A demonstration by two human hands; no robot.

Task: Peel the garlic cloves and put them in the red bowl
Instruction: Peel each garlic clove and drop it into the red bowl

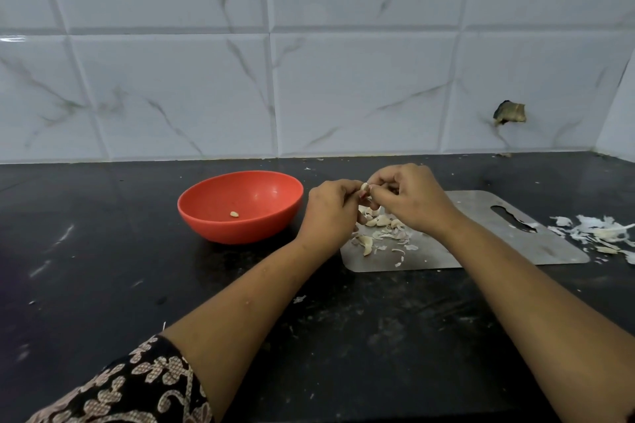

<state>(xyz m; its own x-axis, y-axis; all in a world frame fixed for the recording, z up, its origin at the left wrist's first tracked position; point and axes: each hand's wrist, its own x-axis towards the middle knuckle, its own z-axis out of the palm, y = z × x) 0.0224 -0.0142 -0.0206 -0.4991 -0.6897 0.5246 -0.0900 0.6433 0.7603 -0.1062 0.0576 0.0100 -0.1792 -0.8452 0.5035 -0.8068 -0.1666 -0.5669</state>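
Clove in work [364, 187] is up in the air just right of the red bowl [237, 228], held between both hands. Left hand [331, 213] has its fingers curled round the lower end, right hand [409, 197] pinches at the top; looks like skin-picking. Can't tell how much skin is on it. Progress: one peeled clove [234, 214] sits low in the bowl, and I see nothing else in there, so early days. Below the hands, further right of the bowl, a steel board [481, 216] carries a small heap of cloves [379, 220] mixed with skin scraps. Several look unpeeled, count not readable. Far right of the bowl, past the board, a pile of papery skins [598, 233] lies on the black counter [103, 268]. Remaining, by my read: finish this clove, drop it in, repeat for the heap.
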